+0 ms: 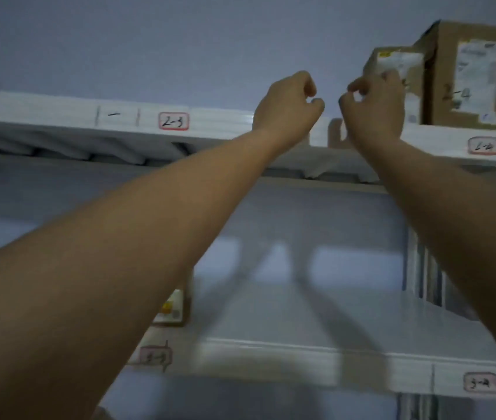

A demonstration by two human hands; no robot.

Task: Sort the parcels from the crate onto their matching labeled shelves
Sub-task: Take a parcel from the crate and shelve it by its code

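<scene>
Two cardboard parcels stand on the top white shelf (225,122) above the tag 2-4 (483,146). The small parcel (392,60) has a white label. The larger parcel (467,77) to its right has "2-4" handwritten on it. My right hand (374,107) is raised in front of the small parcel, fingers loosely curled, fingertips at its lower front; I cannot tell whether they touch it. My left hand (289,104) is raised to the left above the shelf edge, loosely curled and holding nothing. The crate is out of view.
The top shelf also carries the tag 2-3 (174,121). The lower shelf (301,350) has tags 3-3 (154,357) and 3-4 (480,382). Another parcel (174,307) on it shows partly behind my left forearm. A blue-grey wall stands behind.
</scene>
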